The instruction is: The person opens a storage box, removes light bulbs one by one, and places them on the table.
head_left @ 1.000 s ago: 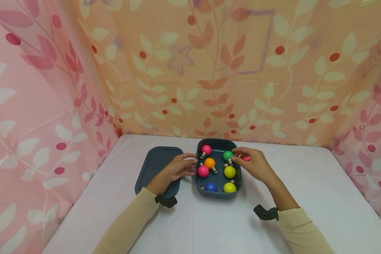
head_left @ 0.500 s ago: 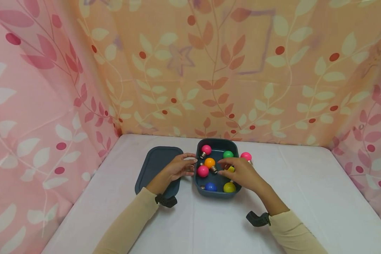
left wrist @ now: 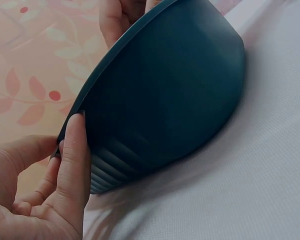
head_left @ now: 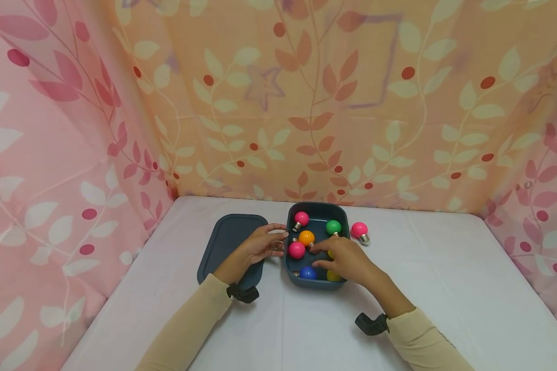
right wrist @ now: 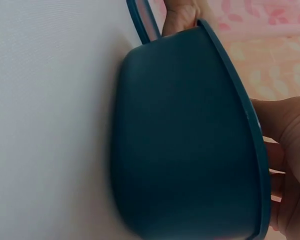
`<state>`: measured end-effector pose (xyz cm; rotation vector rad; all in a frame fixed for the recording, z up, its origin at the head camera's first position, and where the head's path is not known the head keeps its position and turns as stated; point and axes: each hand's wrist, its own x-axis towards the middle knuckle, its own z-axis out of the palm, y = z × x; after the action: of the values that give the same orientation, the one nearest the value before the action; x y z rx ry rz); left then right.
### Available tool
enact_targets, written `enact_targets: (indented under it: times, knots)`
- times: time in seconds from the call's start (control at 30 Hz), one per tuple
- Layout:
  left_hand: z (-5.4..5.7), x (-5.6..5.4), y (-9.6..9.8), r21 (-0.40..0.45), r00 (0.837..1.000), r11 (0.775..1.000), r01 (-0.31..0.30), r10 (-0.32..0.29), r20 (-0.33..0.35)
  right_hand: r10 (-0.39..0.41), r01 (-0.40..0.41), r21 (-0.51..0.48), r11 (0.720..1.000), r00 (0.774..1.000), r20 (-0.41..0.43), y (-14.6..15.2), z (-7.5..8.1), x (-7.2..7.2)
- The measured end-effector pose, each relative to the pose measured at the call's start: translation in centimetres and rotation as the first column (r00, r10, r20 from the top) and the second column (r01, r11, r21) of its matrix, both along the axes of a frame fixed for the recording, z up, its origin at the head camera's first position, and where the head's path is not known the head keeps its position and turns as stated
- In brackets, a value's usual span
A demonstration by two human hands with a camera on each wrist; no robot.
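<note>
In the head view, a dark blue-grey box [head_left: 316, 283] holds several coloured light bulbs, among them an orange bulb [head_left: 306, 238], a green bulb [head_left: 333, 226] and a blue bulb [head_left: 308, 272]. My left hand [head_left: 261, 242] pinches the box's left rim; in the left wrist view one finger [left wrist: 74, 155] lies along the outer wall. Over the box's right side, my right hand [head_left: 348, 260] reaches in with thumb and index finger spread, the index fingertip near the orange bulb's metal base. It partly covers two yellow bulbs. Nothing shows between its fingers.
A flat dark lid [head_left: 229, 239] lies left of the box, partly under the left forearm. Just right of the box, a pink bulb [head_left: 359, 230] lies on the white tablecloth [head_left: 427, 257]. Patterned curtains [head_left: 306, 103] stand behind and at both sides.
My right hand has let go of the pink bulb, leaving it on the cloth right of the box, and moved left and nearer, into the box. The left hand stays put.
</note>
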<state>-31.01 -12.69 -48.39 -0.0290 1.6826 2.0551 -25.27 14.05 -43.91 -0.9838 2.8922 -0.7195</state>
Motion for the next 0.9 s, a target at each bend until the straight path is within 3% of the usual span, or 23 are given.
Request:
enact_targets:
  times: [0.33, 0.63, 0.9]
  knots:
    - [0.18, 0.01, 0.12, 0.003, 1.000, 1.000, -0.015, 0.015, 0.009, -0.004, 0.004, 0.051, 0.999, 1.000, -0.013, -0.46, -0.18, 0.32]
    - [0.20, 0.23, 0.15, -0.008, 1.000, 1.000, -0.011, 0.011, 0.010, 0.037, -0.038, 0.043, 0.998, 0.999, 0.006, -0.42, -0.70, 0.21]
    - [0.31, 0.13, 0.14, 0.001, 1.000, 1.000, -0.014, 0.014, 0.009, 0.074, -0.071, 0.079, 0.994, 0.997, -0.032, -0.61, -0.94, 0.28]
